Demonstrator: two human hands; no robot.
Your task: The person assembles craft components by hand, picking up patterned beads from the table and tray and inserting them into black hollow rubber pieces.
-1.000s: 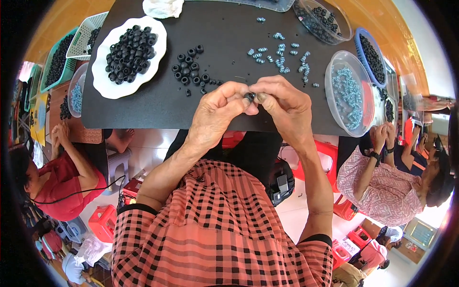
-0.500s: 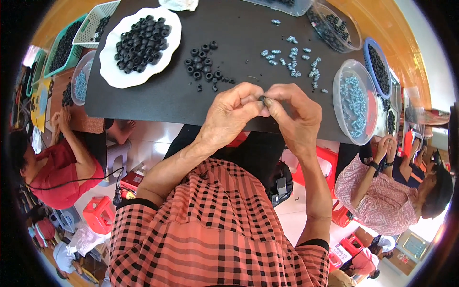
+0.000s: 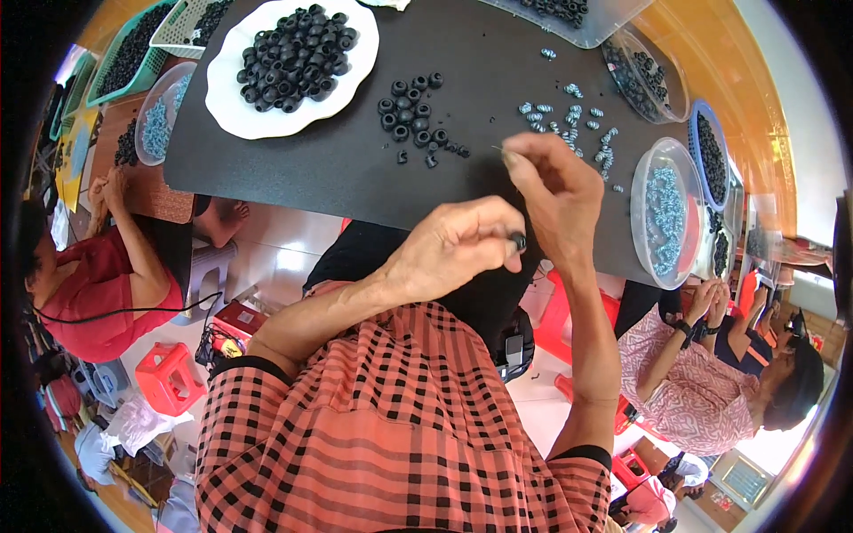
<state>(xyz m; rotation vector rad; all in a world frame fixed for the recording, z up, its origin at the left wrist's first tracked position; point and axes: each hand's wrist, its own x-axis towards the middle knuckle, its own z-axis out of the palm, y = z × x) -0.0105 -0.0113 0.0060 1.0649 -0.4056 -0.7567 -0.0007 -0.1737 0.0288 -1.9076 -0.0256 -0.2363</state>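
Observation:
My left hand (image 3: 460,247) is closed just off the table's near edge, pinching a small black hollow rubber-looking piece (image 3: 518,241) between thumb and fingers. Above and to its right, my right hand (image 3: 562,191) hovers over the table with thumb and forefinger together. Whatever may be between those fingertips is too small to make out. A cluster of black hollow round pieces (image 3: 414,111) lies left of my right hand, with a few smaller black bits beside it. Beyond that hand, small blue-and-black striped coiled pieces (image 3: 573,115) are scattered.
A white scalloped plate (image 3: 222,98) heaped with black round pieces stands at the far left of the dark table (image 3: 293,173). At the right are a clear tub (image 3: 653,262) of blue pieces, a round clear container (image 3: 673,105) and a blue basket (image 3: 696,111). People sit at both sides.
My hands were together at one small dark piece. They have parted: the left has drawn back toward me with the black piece, the right has moved away over the table.

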